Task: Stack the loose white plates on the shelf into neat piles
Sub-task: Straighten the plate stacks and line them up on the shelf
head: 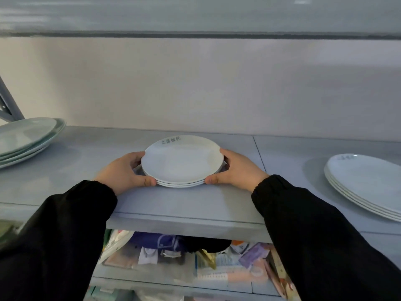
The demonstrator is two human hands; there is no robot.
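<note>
A small pile of three white plates (182,164) rests on the grey shelf (191,203) at its middle, the top plate bearing faint grey writing at its far rim. My left hand (124,171) grips the pile's left edge, thumb at the front rim. My right hand (237,169) grips the right edge the same way. Both arms wear black sleeves. A pile of larger white plates (26,140) lies at the shelf's far left, and another pile of large white plates (368,185) lies at the right, cut by the frame edge.
A pale wall stands behind the shelf, and a higher shelf board (195,16) runs overhead. A grey metal brace (8,105) slants at the far left. Below, a lower shelf (173,281) holds assorted packets and bags.
</note>
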